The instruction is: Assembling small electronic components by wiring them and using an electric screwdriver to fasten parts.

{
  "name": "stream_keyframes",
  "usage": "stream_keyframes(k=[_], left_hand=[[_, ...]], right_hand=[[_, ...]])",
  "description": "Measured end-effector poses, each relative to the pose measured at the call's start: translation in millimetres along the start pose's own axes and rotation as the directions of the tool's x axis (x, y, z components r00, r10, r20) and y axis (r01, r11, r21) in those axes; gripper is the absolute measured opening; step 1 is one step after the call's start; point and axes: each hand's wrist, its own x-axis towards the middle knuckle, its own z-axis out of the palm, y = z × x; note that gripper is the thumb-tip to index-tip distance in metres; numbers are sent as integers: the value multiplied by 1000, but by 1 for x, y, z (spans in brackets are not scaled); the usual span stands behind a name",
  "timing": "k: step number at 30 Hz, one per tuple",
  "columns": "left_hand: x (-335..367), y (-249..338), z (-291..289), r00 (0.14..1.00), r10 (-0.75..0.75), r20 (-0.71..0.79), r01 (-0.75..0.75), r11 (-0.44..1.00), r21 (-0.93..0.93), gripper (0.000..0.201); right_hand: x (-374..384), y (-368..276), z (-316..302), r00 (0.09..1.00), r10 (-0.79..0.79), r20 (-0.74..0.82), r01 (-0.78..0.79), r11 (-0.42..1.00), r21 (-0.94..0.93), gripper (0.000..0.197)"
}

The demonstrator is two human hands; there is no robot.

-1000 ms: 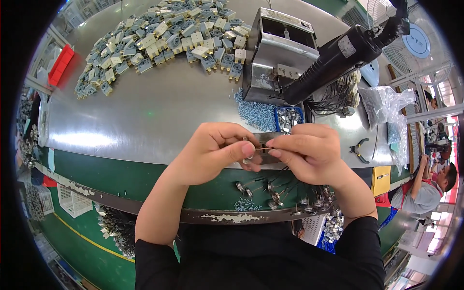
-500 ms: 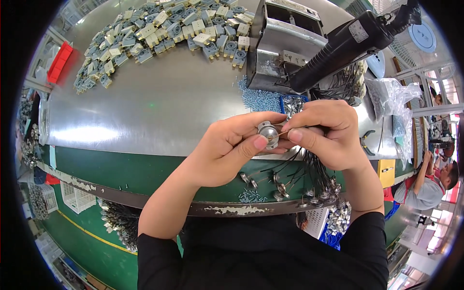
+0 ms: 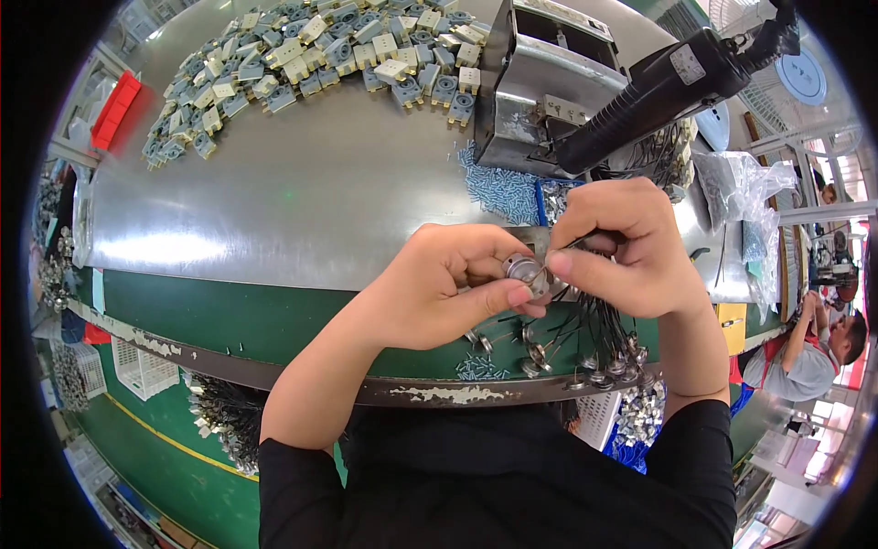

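A small round silver metal part [image 3: 524,268] with an eared flange sits in the fingers of my left hand [image 3: 444,285], turned partly on its side. From its face a thin copper-coloured wire runs to my right hand [image 3: 629,245], which pinches it between thumb and forefinger. The fingertips of both hands nearly meet. Beneath the right hand hang black leads [image 3: 599,316], and several similar round metal parts [image 3: 617,371] lie at the bench's front edge. A small blue tray [image 3: 551,197] of metal pieces is partly hidden behind the right hand.
Blue screws [image 3: 501,190] lie in a heap beside a metal stand [image 3: 540,110]. A black cylindrical power tool [image 3: 654,96] slants over it. Grey-and-cream blocks [image 3: 320,50] cover the far left. Loose screws [image 3: 481,368] lie near the edge. A co-worker [image 3: 809,352] sits at right.
My left hand has shifted slightly right and tilted the round metal part from facing up to more edge-on. My right hand has risen a little, its fingers curled more.
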Motion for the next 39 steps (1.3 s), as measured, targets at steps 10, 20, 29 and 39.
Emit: stream_keyframes(k=[10, 20, 29, 39], left_hand=[[0, -4, 9, 996, 80, -29, -85, 959, -270, 30], [-3, 7, 14, 950, 301, -77, -258, 902, 346, 23], [-3, 0, 6, 958, 269, -103, -256, 959, 124, 26], [0, -17, -4, 998, 63, -23, -63, 775, -628, 33]], right_hand=[[0, 6, 3, 951, 294, 92, -306, 866, 395, 28], [3, 21, 11, 888, 351, 296, -459, 693, 556, 47], [0, 21, 26, 942, 332, 45, -271, 673, 689, 25], [-5, 30, 28, 964, -230, -131, 241, 968, 75, 32]])
